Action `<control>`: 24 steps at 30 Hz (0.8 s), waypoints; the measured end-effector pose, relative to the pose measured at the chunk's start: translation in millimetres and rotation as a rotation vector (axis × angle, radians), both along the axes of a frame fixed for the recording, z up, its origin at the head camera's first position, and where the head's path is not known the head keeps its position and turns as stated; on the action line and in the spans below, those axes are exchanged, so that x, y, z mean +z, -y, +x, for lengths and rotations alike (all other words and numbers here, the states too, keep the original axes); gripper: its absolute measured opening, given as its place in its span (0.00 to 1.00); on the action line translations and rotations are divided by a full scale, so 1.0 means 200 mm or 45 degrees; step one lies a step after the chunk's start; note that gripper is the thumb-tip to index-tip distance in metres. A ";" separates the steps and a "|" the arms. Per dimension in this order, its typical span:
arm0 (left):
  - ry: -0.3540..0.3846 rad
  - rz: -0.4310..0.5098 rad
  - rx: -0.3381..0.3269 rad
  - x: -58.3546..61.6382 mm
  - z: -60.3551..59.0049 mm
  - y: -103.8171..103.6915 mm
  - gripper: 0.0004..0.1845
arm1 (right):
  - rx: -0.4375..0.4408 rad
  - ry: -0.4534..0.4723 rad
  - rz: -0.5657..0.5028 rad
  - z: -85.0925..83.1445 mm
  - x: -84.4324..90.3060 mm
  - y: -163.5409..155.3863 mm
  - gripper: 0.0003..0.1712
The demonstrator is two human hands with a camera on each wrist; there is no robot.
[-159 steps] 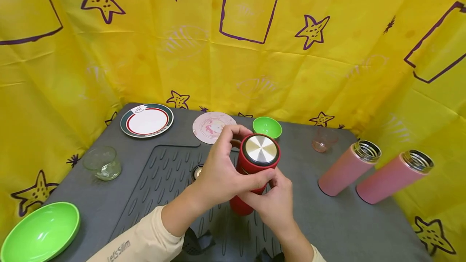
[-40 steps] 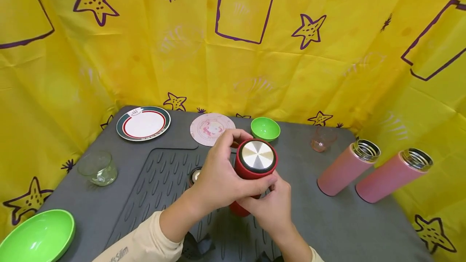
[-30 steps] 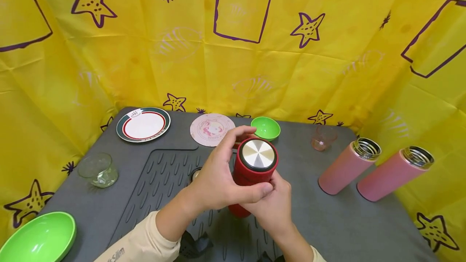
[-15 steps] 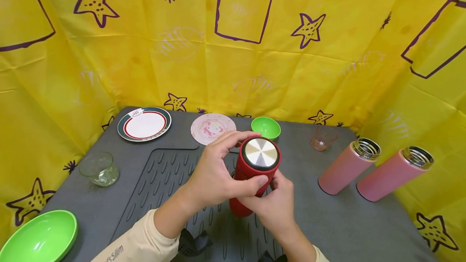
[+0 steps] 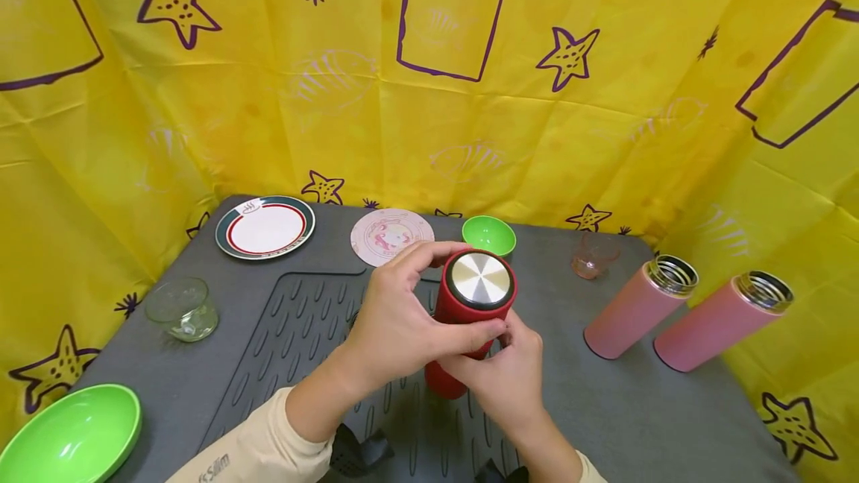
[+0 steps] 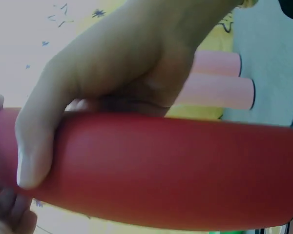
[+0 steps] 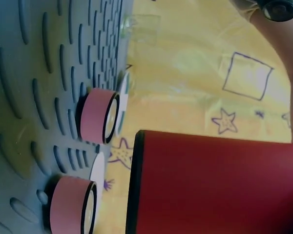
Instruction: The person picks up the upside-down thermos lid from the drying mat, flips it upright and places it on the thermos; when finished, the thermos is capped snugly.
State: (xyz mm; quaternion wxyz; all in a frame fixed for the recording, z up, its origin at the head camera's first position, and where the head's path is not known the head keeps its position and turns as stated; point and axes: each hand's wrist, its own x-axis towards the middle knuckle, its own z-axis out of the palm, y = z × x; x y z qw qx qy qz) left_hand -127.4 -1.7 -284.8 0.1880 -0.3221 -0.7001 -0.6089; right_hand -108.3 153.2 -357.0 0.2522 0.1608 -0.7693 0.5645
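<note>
A red thermos (image 5: 466, 308) with a black-edged silver disc on its upper end is held slightly tilted over the ridged drying mat (image 5: 302, 319). My left hand (image 5: 403, 315) grips its upper end, thumb across the near side and fingers round the far side. Lower down, my right hand (image 5: 513, 379) holds the body. In the left wrist view the right hand's thumb (image 6: 36, 151) curls over the red wall, and left fingertips show at the left edge. The right wrist view shows the thermos's (image 7: 215, 185) black-rimmed lower end.
Two pink lids (image 7: 97, 116) stand on the mat. Two uncapped pink bottles (image 5: 640, 308) and a pinkish glass (image 5: 593, 256) stand right. Behind are a small green bowl (image 5: 488, 235), pink round mat (image 5: 392, 235) and plate (image 5: 265, 228). A glass (image 5: 184, 311) and large green bowl (image 5: 70, 434) stand left.
My left hand has shifted its grip at the thermos's top, its thumb lifting and settling again further right. The right hand and thermos have stayed nearly in place.
</note>
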 end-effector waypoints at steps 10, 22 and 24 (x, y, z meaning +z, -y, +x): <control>0.177 -0.021 -0.220 0.00 -0.02 0.02 0.40 | -0.014 -0.021 -0.010 0.01 0.02 0.01 0.29; -0.111 0.004 0.205 0.00 0.03 -0.04 0.35 | -0.113 -0.062 0.012 0.00 0.02 0.02 0.29; -0.149 0.020 0.165 0.01 0.02 -0.02 0.33 | -0.088 -0.058 0.002 0.01 0.02 0.02 0.28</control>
